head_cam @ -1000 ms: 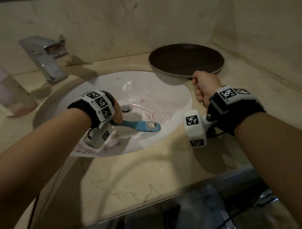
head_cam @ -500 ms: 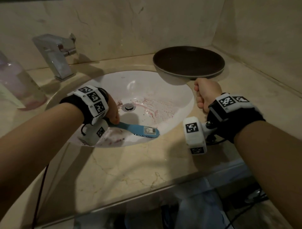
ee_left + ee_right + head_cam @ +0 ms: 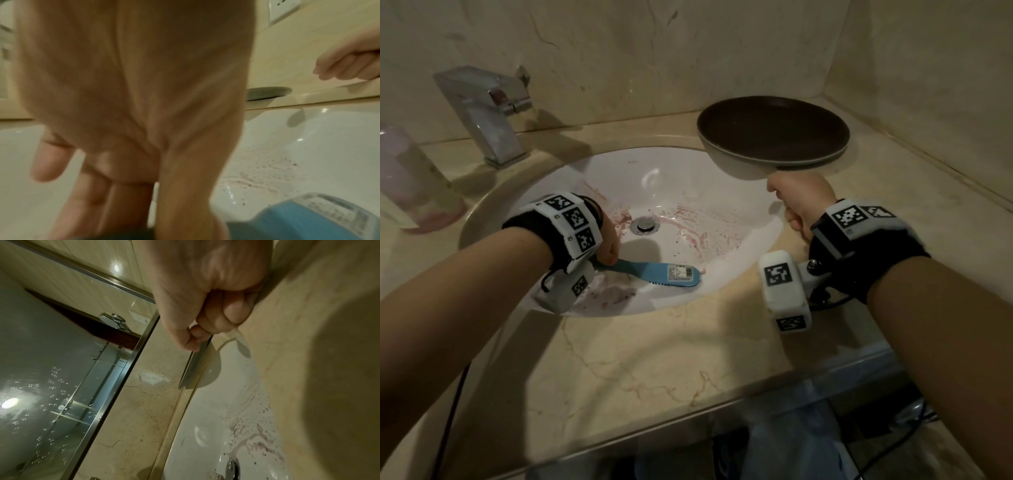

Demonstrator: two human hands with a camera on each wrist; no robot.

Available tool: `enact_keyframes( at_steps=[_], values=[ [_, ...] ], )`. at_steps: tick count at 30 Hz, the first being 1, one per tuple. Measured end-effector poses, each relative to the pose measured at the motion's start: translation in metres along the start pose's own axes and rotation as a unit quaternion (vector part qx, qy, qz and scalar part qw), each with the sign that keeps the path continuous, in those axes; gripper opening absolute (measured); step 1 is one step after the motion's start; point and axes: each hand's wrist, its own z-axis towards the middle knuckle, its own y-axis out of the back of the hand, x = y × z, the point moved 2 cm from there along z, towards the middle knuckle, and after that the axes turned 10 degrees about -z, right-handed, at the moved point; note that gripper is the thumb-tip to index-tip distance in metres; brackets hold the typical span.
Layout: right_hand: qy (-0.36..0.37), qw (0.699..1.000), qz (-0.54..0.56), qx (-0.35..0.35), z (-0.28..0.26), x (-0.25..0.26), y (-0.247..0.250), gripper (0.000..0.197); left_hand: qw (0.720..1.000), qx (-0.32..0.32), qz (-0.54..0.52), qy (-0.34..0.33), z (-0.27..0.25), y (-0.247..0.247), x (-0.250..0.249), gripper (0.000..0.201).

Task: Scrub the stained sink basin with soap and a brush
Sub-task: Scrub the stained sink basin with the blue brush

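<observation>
The white sink basin [image 3: 688, 181] carries pink-red stains [image 3: 691, 236] around its drain [image 3: 644, 224]; the stains also show in the right wrist view [image 3: 252, 439]. My left hand [image 3: 608, 247] reaches into the basin's near left side and grips the handle of a blue brush [image 3: 667, 274]. The brush lies bristles down on the near wall, its labelled head pointing right [image 3: 308, 216]. My right hand [image 3: 798, 202] rests as a fist on the counter at the basin's right rim, holding nothing [image 3: 207, 305].
A dark round plate [image 3: 774, 130] sits on the counter just behind my right hand, overhanging the basin rim. A chrome faucet [image 3: 486, 116] stands at the back left, with a pinkish translucent bottle [image 3: 410, 178] at the far left. Marble walls close in behind and to the right.
The brush has slid slightly toward the basin's near wall in my left hand. My right fist has stayed at the rim. The head view shifted a little.
</observation>
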Motion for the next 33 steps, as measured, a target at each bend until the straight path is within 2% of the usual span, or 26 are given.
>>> enact_keyframes(
  at_steps=[2, 4, 7, 10, 13, 18, 21, 25, 30, 33],
  values=[
    [-0.004, 1.0, -0.011, -0.002, -0.004, 0.001, 0.0, 0.025, 0.998, -0.031, 0.041, -0.026, 0.01, 0.0, 0.011, 0.019],
    [0.004, 0.999, -0.031, 0.008, -0.007, 0.002, 0.001, 0.025, 0.999, -0.001, 0.042, -0.02, 0.003, -0.002, 0.009, 0.012],
    [0.019, 0.997, -0.068, 0.036, -0.012, 0.004, 0.0, 0.028, 1.0, 0.002, -0.011, 0.002, -0.012, 0.001, -0.004, 0.03],
    [0.024, 0.996, -0.047, 0.075, -0.014, 0.006, -0.001, 0.029, 0.999, -0.012, -0.044, -0.012, -0.018, 0.003, -0.008, 0.014],
    [0.019, 0.994, 0.013, 0.106, -0.016, 0.006, -0.001, 0.024, 0.999, -0.014, -0.032, -0.014, -0.023, 0.005, -0.006, 0.015],
    [0.005, 0.995, -0.001, 0.101, -0.014, 0.004, -0.001, 0.029, 1.0, -0.012, -0.014, -0.006, -0.034, 0.008, -0.008, 0.027],
    [-0.006, 0.994, 0.025, 0.109, -0.011, 0.004, -0.002, 0.03, 1.0, -0.008, -0.03, -0.005, -0.032, 0.01, -0.014, 0.026],
    [-0.024, 0.993, 0.012, 0.111, -0.008, 0.004, -0.003, 0.031, 0.999, -0.032, -0.008, -0.005, -0.025, 0.014, -0.019, 0.034],
    [-0.038, 0.993, 0.017, 0.107, -0.003, 0.003, -0.003, 0.028, 0.999, -0.046, 0.005, 0.001, -0.008, 0.015, -0.019, 0.032],
    [-0.041, 0.994, 0.019, 0.096, -0.001, 0.003, -0.004, 0.026, 0.995, -0.088, 0.05, 0.014, 0.017, 0.014, -0.002, 0.024]
  ],
)
